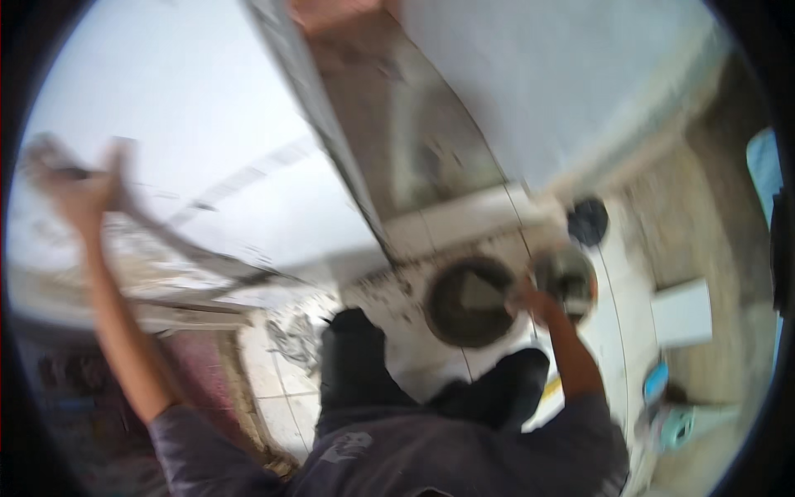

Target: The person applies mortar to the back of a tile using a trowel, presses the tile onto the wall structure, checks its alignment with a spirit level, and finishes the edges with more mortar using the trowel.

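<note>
My left hand (83, 186) is raised at the far left against the white wall (190, 91), thumb and fingers apart; motion blurs it, and I cannot tell whether it touches the wall. Low on the right, my right hand (532, 303) is closed around a trowel, its handle hidden in my grip. The trowel's pale, flat blade (482, 293) sits over the mouth of a round dark bucket (443, 329) of grey-brown material on the floor. Just beyond my right hand stands a second round bucket (590, 269), its contents blurred.
A small black container (588, 220) stands past the buckets. Crumpled pale material (294, 338) lies on the tiled floor (277, 396). To the right are a white tile (682, 312) and a light-green item (676, 427). A wall corner (331, 137) juts out ahead.
</note>
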